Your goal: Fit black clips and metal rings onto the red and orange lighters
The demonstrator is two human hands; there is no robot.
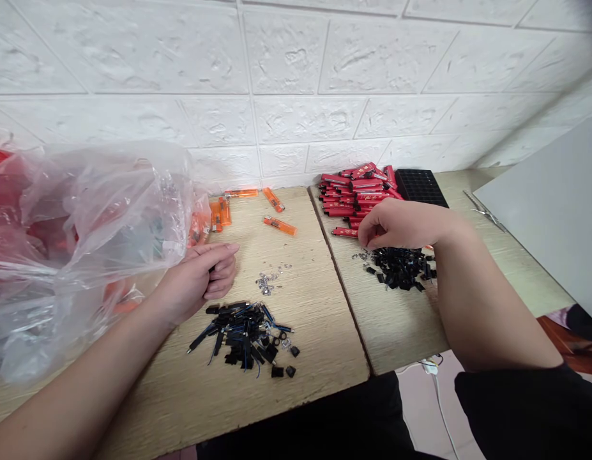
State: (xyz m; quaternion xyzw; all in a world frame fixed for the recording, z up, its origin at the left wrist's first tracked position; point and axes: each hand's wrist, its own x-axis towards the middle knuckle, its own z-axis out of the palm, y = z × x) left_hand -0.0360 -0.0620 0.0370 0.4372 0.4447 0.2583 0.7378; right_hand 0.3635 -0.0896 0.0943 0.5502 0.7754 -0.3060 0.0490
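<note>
My left hand [210,271] is closed in a loose fist beside the plastic bag, thumb laid along the top. A small dark spot shows between its fingers, too little to name. Below it lies a pile of black and blue-wired lighter parts [245,335], and to its right are small shiny metal bits [265,283]. My right hand [396,223] bends down with fingertips together at the near edge of the red lighters [353,191]. Under that hand sit a heap of small black pieces [403,268] and a few silvery bits [363,256]. Whatever its fingertips hold is hidden.
A large clear plastic bag [108,211] with red and orange contents fills the left side. Several orange lighters [280,225] lie near the white wall [296,57]. A black gridded tray [420,186], metal scissors [487,213] and a pale panel [545,211] stand at right. A seam divides the tabletop.
</note>
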